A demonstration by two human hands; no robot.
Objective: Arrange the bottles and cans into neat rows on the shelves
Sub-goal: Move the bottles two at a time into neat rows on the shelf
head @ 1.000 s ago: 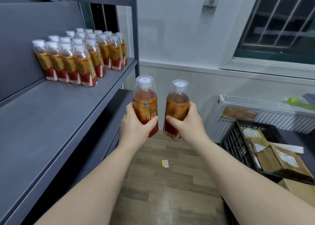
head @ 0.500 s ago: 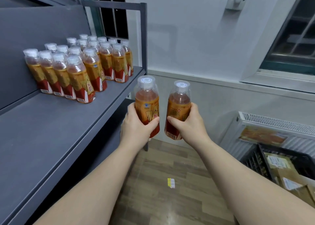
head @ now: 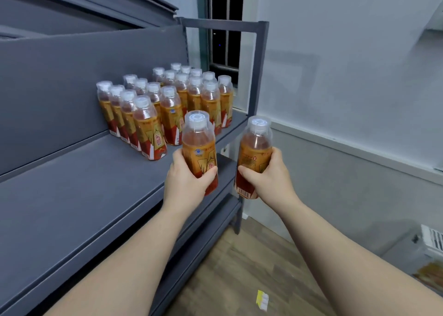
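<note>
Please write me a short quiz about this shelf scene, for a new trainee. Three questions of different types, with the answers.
1. True or false: the left hand is empty.
2. The bottles on the shelf are: A standing in rows; B lying down; C stacked in two layers.
3. Fill in: the yellow scrap lies on the ___.
Key: 1 false, it grips a bottle; 2 A; 3 floor.
</note>
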